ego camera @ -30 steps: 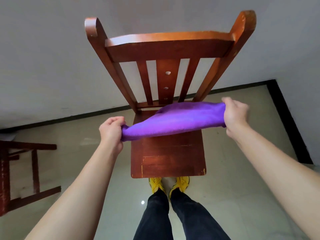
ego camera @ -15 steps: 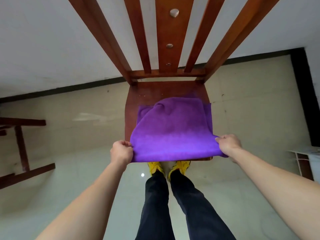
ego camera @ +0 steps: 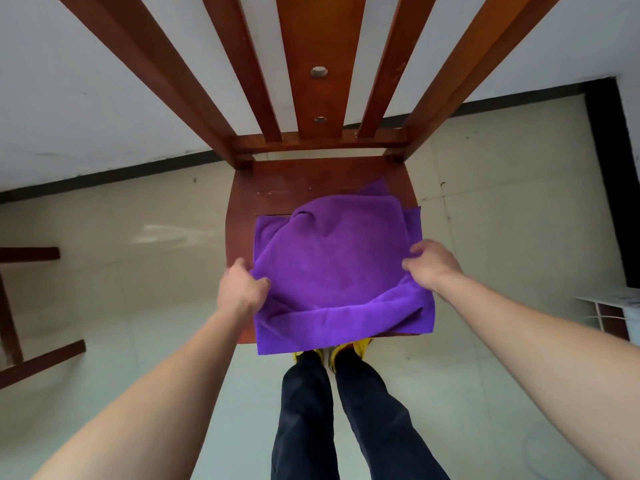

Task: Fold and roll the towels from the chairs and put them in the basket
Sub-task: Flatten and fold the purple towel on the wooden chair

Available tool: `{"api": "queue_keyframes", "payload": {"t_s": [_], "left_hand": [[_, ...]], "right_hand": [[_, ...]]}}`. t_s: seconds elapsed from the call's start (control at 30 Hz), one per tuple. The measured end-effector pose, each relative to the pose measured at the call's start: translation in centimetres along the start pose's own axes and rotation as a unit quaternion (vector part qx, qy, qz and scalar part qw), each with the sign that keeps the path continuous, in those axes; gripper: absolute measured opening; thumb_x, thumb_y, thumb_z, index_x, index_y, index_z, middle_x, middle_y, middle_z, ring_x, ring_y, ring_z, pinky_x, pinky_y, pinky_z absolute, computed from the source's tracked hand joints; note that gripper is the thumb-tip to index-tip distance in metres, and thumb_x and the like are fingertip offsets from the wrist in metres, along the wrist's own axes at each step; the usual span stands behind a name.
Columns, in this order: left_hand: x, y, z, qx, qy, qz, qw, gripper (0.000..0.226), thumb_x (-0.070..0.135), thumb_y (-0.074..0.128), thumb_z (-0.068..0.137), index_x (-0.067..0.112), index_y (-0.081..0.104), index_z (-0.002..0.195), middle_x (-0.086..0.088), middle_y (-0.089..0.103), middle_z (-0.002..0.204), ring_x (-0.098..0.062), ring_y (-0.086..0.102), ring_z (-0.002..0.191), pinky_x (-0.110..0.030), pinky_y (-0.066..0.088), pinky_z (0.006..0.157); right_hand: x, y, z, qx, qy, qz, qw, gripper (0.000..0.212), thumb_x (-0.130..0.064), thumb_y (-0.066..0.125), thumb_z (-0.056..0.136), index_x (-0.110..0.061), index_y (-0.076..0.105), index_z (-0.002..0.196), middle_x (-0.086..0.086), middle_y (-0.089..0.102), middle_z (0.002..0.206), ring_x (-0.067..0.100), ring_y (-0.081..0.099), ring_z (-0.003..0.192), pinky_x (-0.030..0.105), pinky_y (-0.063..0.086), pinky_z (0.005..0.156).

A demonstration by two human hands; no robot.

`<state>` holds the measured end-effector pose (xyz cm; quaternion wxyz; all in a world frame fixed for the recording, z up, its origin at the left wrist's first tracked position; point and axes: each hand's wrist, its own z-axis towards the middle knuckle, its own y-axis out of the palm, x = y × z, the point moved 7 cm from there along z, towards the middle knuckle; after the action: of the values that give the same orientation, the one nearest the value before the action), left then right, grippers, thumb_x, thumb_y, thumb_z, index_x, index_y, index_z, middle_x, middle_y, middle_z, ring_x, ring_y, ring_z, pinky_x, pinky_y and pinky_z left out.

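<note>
Down came the purple towel (ego camera: 332, 271)! A second ago it hung stretched between both hands above the seat, and at this moment it lay spread on the chair (ego camera: 311, 181), covering most of the seat, its near edge drooping over the front lip. Both hands had left the near corners and slid up the sides. The left hand (ego camera: 242, 289) sat at the towel's left edge, fingers curled and clamped on the cloth. The right hand (ego camera: 433, 265) was at the right edge, fingers bent and pinching the top layer, which rose a little off the layer beneath. A soft fold ran across the near part, and a loose corner poked out at the back right. Yellow shoes (ego camera: 346, 351) peeked out just under the seat front, dark trousers (ego camera: 346, 410) below them. A second wooden chair (ego camera: 34, 358) stood well apart on the left, on the pale floor (ego camera: 138, 220).
</note>
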<state>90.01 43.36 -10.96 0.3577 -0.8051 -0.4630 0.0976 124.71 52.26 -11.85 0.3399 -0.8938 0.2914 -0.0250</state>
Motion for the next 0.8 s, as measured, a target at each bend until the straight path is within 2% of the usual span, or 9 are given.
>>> {"api": "queue_keyframes", "payload": {"t_s": [0.1, 0.2, 0.27, 0.33, 0.47, 0.57, 0.67, 0.73, 0.8], "left_hand": [[4.7, -1.2, 1.7, 0.063, 0.129, 0.043, 0.989, 0.044, 0.023, 0.065, 0.082, 0.013, 0.050, 0.123, -0.019, 0.052, 0.117, -0.040, 0.053, 0.108, -0.044, 0.046, 0.089], [8.2, -0.2, 3.1, 0.035, 0.190, 0.054, 0.980, 0.054, 0.026, 0.070, 0.079, 0.022, 0.051, 0.130, -0.015, 0.060, 0.116, -0.038, 0.055, 0.110, -0.043, 0.047, 0.090], [9.2, 0.4, 3.5, 0.036, 0.198, 0.060, 0.978, 0.040, 0.021, 0.067, 0.080, 0.022, 0.063, 0.119, -0.013, 0.068, 0.108, -0.037, 0.058, 0.106, -0.039, 0.048, 0.086], [9.6, -0.3, 2.6, 0.097, 0.227, 0.059, 0.967, 0.025, 0.017, 0.063, 0.078, 0.017, 0.070, 0.103, -0.013, 0.070, 0.098, -0.036, 0.060, 0.099, -0.037, 0.047, 0.079], [7.9, -1.8, -1.7, 0.187, 0.332, 0.030, 0.924, 0.014, 0.017, 0.061, 0.070, 0.011, 0.057, 0.082, -0.010, 0.060, 0.079, -0.033, 0.055, 0.081, -0.038, 0.044, 0.063], [4.9, 0.1, -4.3, 0.140, 0.382, 0.093, 0.909, 0.016, 0.018, 0.059, 0.064, 0.013, 0.050, 0.076, -0.006, 0.055, 0.074, -0.032, 0.054, 0.074, -0.036, 0.044, 0.055], [2.2, 3.9, -5.2, 0.024, 0.379, 0.193, 0.905, 0.018, 0.025, 0.056, 0.067, 0.014, 0.055, 0.081, -0.004, 0.058, 0.078, -0.031, 0.059, 0.078, -0.035, 0.045, 0.057], [1.2, 5.7, -5.0, -0.048, 0.343, 0.220, 0.912, 0.025, 0.038, 0.048, 0.075, 0.018, 0.058, 0.086, 0.000, 0.060, 0.085, -0.026, 0.060, 0.086, -0.032, 0.043, 0.064], [1.6, 4.9, -3.9, -0.029, 0.305, 0.160, 0.938, 0.038, 0.050, 0.036, 0.078, 0.018, 0.058, 0.081, 0.001, 0.059, 0.083, -0.024, 0.059, 0.083, -0.032, 0.042, 0.064]], "right_hand": [[-3.6, -1.9, 2.1, 0.072, -0.054, 0.042, 0.995, 0.057, -0.031, 0.070, 0.082, -0.018, 0.048, 0.133, 0.008, 0.059, 0.130, 0.029, 0.057, 0.116, 0.034, 0.045, 0.094], [-7.1, -1.8, 3.9, 0.072, -0.106, 0.071, 0.989, 0.072, -0.029, 0.075, 0.078, -0.021, 0.041, 0.141, 0.008, 0.056, 0.134, 0.029, 0.055, 0.119, 0.034, 0.044, 0.098], [-8.4, -1.4, 4.4, 0.073, -0.126, 0.093, 0.985, 0.053, -0.020, 0.072, 0.079, -0.019, 0.057, 0.130, 0.007, 0.065, 0.118, 0.027, 0.061, 0.110, 0.030, 0.046, 0.094], [-9.1, -1.8, 3.5, 0.125, -0.165, 0.115, 0.972, 0.021, -0.019, 0.063, 0.082, -0.017, 0.073, 0.102, 0.004, 0.070, 0.094, 0.025, 0.065, 0.095, 0.029, 0.048, 0.083], [-6.7, -2.9, -0.8, 0.205, -0.216, 0.146, 0.943, 0.027, -0.023, 0.042, 0.083, -0.014, 0.066, 0.074, 0.008, 0.070, 0.083, 0.030, 0.061, 0.081, 0.039, 0.048, 0.073], [-2.3, -0.9, -3.3, 0.171, -0.242, 0.032, 0.955, 0.032, -0.025, 0.033, 0.083, -0.011, 0.060, 0.072, 0.013, 0.064, 0.083, 0.035, 0.060, 0.077, 0.042, 0.046, 0.068], [1.7, 2.7, -3.7, 0.082, -0.217, -0.101, 0.967, 0.042, -0.033, 0.026, 0.083, -0.012, 0.062, 0.078, 0.010, 0.062, 0.087, 0.036, 0.060, 0.081, 0.041, 0.047, 0.068], [3.4, 4.6, -3.2, 0.024, -0.185, -0.162, 0.969, 0.035, -0.029, 0.034, 0.090, -0.015, 0.066, 0.084, 0.008, 0.062, 0.094, 0.034, 0.061, 0.091, 0.037, 0.046, 0.072], [3.2, 4.0, -2.6, 0.053, -0.170, -0.137, 0.974, 0.024, -0.025, 0.046, 0.092, -0.015, 0.067, 0.085, 0.009, 0.063, 0.096, 0.034, 0.061, 0.093, 0.036, 0.045, 0.072]]}}
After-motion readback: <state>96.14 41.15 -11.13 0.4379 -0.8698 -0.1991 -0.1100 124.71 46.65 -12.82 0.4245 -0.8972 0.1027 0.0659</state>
